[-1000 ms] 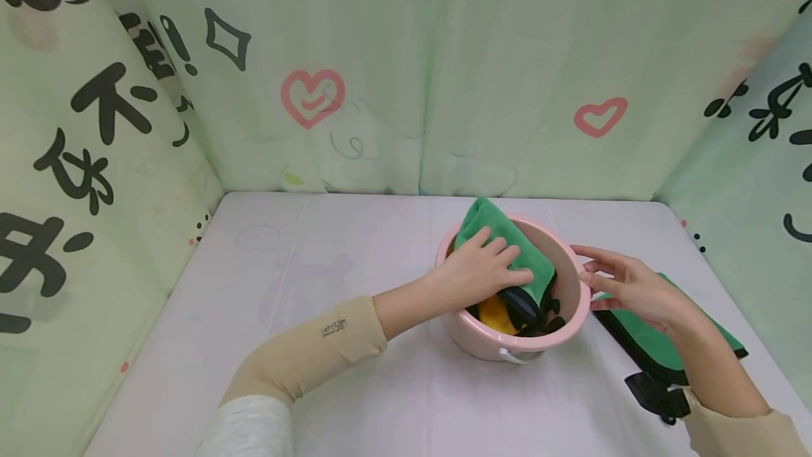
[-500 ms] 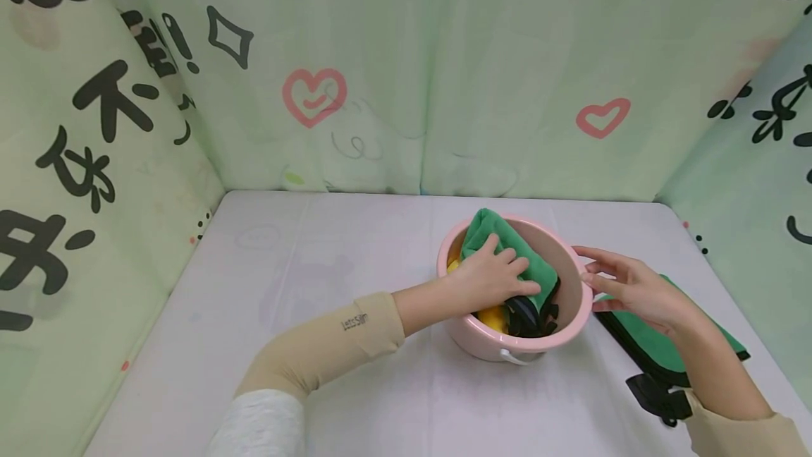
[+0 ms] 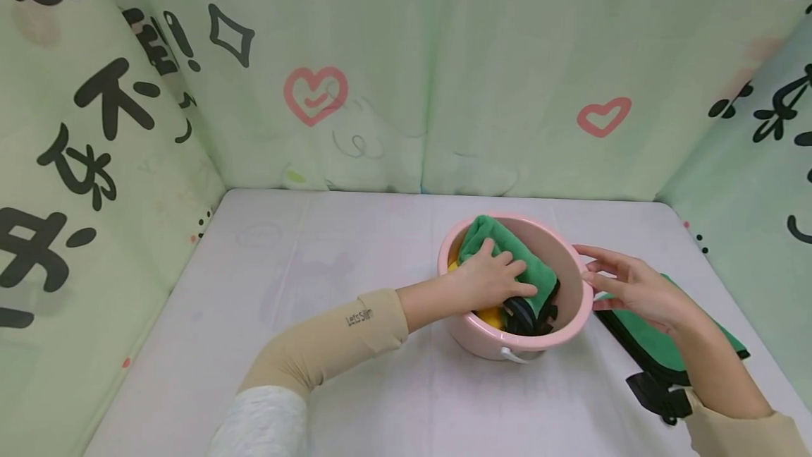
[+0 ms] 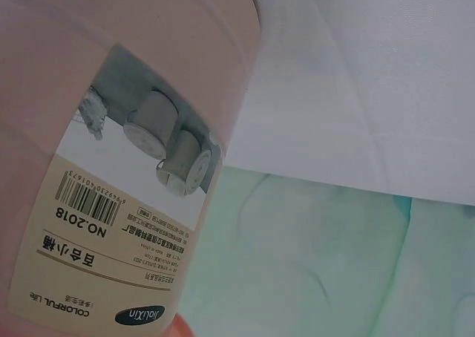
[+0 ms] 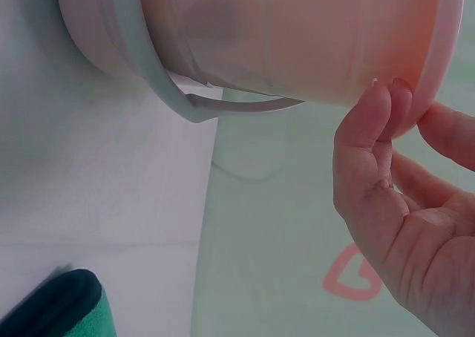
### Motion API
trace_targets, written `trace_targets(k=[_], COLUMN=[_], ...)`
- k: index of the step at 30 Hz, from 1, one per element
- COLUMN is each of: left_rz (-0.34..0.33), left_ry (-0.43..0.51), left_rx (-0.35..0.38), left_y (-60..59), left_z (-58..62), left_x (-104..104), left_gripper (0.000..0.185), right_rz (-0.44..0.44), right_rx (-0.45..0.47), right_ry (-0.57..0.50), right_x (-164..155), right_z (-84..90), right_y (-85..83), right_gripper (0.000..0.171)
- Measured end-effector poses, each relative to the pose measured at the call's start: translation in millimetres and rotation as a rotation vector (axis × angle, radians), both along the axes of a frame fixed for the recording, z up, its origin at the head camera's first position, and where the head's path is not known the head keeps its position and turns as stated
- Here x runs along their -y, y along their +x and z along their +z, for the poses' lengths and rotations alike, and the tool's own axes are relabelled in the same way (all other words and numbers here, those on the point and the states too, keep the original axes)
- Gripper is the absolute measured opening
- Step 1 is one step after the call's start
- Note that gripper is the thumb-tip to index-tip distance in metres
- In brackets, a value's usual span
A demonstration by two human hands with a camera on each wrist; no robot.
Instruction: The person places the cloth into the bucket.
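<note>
A pink bucket (image 3: 471,340) stands on the table right of centre in the head view. Inside it is a folded green cloth item (image 3: 542,271) with black edging. My left hand (image 3: 493,281) rests on that cloth, fingers spread and pressing from above; in the left wrist view only the bucket's labelled side (image 4: 126,25) shows. Beneath the cloth are something yellow (image 3: 491,317) and a dark piece (image 3: 521,316), both partly hidden. With thumb and fingers, my right hand (image 3: 634,291) pinches the bucket's right rim. The right wrist view shows this hand (image 5: 415,218) at the rim.
To the right, partly under my right forearm, lies another green item with black edging (image 3: 653,344) and a black strap piece (image 3: 656,395). The bucket's pale handle (image 5: 167,92) hangs down. Green curtains (image 3: 438,90) enclose the white table (image 3: 355,245).
My left hand has pushed the green cloth lower into the bucket, moving slightly down and right, mostly in the first half second. My right hand stays at the rim.
</note>
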State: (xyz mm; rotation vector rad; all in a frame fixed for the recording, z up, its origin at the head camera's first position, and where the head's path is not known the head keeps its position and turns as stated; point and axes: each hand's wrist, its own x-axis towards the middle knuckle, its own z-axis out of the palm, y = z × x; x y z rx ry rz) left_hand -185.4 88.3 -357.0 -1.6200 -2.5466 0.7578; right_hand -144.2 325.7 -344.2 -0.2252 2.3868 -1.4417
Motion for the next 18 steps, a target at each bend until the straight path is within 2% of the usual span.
trace_targets(k=[8,18], left_rz=[0.058,0.088], left_ry=[-0.016,-0.043], left_rx=[0.116,0.155], left_y=[-2.8,-3.1], left_z=[-3.2,-4.1], left_x=[-1.8,-3.3], left_gripper=[0.052,0.055], right_rz=[-0.006,-0.010], right_rx=[-0.003,0.004], right_ry=[0.013,0.014], right_x=[0.3,1.4], right_z=[0.1,0.6], right_y=[-0.1,0.3], right_gripper=[0.055,0.056])
